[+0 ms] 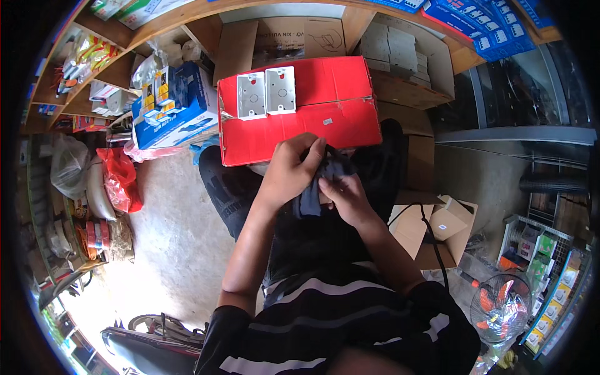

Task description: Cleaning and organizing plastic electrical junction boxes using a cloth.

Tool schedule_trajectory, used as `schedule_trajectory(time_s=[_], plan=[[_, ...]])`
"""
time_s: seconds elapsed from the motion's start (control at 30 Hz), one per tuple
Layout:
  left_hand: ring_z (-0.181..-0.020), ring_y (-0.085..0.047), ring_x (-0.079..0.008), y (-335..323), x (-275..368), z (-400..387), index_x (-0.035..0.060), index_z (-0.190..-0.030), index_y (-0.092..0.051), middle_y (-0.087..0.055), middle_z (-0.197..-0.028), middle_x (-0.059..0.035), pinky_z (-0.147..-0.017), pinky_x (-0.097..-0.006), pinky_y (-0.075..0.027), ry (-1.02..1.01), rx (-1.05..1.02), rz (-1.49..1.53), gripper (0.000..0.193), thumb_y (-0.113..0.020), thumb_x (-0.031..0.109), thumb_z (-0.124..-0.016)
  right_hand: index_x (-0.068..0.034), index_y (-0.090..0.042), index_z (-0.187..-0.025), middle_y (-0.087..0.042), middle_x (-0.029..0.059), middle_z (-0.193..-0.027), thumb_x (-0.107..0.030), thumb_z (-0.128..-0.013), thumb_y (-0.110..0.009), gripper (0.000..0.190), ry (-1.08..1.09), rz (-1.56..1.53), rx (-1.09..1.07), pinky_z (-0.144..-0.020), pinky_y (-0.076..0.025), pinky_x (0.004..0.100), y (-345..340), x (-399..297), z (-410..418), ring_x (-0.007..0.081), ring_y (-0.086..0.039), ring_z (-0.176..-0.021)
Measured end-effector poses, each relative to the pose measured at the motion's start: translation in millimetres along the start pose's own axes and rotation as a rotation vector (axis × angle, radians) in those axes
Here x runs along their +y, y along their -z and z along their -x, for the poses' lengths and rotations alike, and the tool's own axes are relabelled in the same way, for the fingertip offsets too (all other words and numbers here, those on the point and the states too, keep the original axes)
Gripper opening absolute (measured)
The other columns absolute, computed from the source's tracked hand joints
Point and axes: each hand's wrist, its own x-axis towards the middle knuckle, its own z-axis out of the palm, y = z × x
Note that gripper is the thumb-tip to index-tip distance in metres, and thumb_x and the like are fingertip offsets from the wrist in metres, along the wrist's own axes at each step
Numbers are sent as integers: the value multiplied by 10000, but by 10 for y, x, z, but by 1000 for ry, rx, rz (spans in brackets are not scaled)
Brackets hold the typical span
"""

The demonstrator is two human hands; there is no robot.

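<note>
Two white plastic electrical wall boxes (251,96) lie side by side, hollow side up, on the left part of a red cardboard box (337,117). Just past the red box's near edge, over my lap, my left hand (293,168) pinches the upper part of a dark grey cloth (307,199). My right hand (344,194) grips the same cloth lower down, to the right. A small tan patch shows between the hands; what it is I cannot tell.
A blue printed carton (176,126) with small boxes on it stands at the left. An open cardboard box (422,234) with a black cable is at the right, near a fan (501,307). Wooden shelves (262,7) curve behind the red box. Plastic bags (119,180) sit at the left.
</note>
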Motion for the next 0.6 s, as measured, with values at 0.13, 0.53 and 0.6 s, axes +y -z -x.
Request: schedule_trajectory(time_s=[0.13,0.53,0.6], plan=[[-628,-457,-89,82,-251,-57,-61,-828,-568,-539,-625,-80,-586,-300,-407,62,-25,36,267,-491,168,-942,-22,-619,-939,-556,-29,-728,-244,-919,-557,232,62,-6,14,-501,-353,171,76,-11,106,20,-462,-577],[-942,-565,-125,-157,-534,368,-35,-1041,-600,-631,-1027,-73,-848,-273,-431,231,270,781,371,-378,260,-1006,-27,-500,-1224,-575,141,-1146,-182,-927,-473,337,244,-909,-245,-528,-463,256,208,31,-132,195,-599,-883],[-964,-571,-145,-222,-521,376,-26,-1070,-589,-623,-1061,-82,-862,-294,-433,338,323,862,382,-375,284,-1003,-25,-510,-1196,-587,138,-1106,-174,-930,-470,307,245,-840,-214,-531,-464,256,154,-43,-120,181,-588,-823]])
